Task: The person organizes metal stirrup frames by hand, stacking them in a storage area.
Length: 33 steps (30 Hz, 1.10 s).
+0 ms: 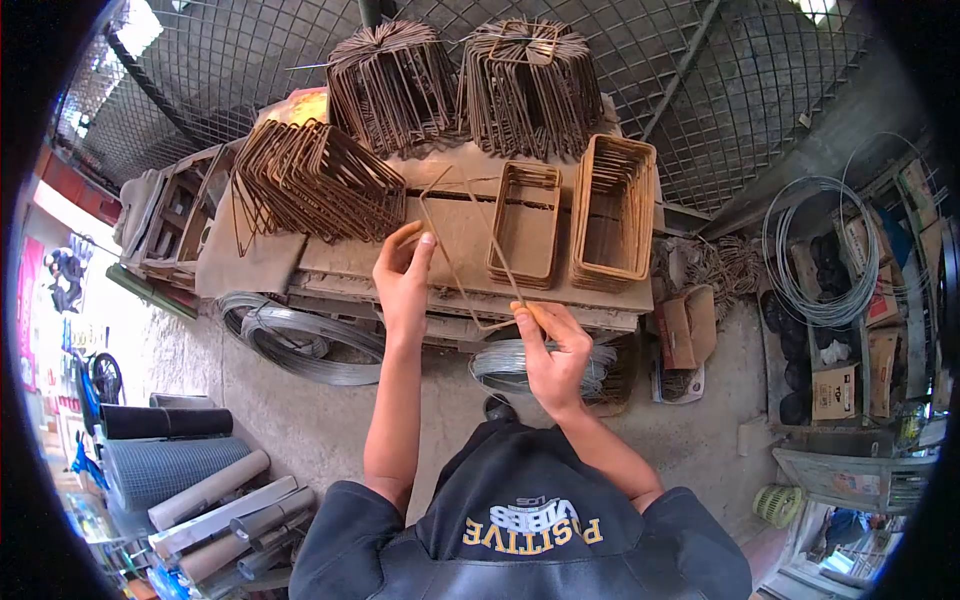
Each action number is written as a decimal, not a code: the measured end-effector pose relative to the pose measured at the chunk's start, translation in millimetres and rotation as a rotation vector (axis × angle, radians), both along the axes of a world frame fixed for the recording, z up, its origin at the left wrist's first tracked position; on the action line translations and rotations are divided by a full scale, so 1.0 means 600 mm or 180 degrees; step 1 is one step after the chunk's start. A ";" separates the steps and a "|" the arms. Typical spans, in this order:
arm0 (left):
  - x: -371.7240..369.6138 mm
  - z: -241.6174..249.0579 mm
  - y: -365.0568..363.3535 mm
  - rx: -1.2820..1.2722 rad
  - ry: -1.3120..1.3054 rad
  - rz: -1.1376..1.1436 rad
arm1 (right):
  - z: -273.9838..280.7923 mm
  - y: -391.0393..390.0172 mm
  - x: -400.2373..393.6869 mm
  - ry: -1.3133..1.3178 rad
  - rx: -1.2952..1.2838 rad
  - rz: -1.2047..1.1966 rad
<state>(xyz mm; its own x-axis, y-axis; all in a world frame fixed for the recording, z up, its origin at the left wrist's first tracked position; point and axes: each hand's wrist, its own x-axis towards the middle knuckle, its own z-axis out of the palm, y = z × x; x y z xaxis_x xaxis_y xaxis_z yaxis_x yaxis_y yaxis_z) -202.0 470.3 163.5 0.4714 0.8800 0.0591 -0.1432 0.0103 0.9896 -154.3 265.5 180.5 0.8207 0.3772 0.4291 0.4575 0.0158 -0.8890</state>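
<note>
A thin rectangular steel rebar stirrup (508, 270) is held tilted in front of me, over the table's front edge. My right hand (556, 360) pinches it near its lower right corner, thumb and fingers closed on the bar. Higher up on the opposite side, my left hand (402, 285) has curled fingers and the thumb tip right at the stirrup's long bar. Just behind it lies a low stack of rectangular stirrups (525, 270), with a taller rusty stack (615, 272) to its right. Slanted bent stirrups (310, 180) lean together at the left of the table.
Two large bundles of stirrups (385, 90) (525, 95) stand at the table's back, before a wire mesh fence (240, 70). Wire coils (310, 365) lie under the front edge. Mesh rolls (175, 470) lie at left; shelves with cartons (833, 393) and hanging wire (825, 300) line the right.
</note>
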 end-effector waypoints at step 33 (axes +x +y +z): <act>0.224 0.005 0.097 0.1355 0.1827 -0.1052 | -0.072 0.033 0.068 -0.0409 -0.0749 -0.0794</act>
<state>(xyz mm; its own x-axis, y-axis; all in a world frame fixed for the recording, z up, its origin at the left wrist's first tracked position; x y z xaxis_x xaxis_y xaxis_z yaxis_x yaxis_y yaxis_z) -67.7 528.2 166.5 0.7635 0.6452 0.0275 0.3361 -0.4333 0.8362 -113.3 285.5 137.1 0.8450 0.2729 0.4599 0.5296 -0.3084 -0.7902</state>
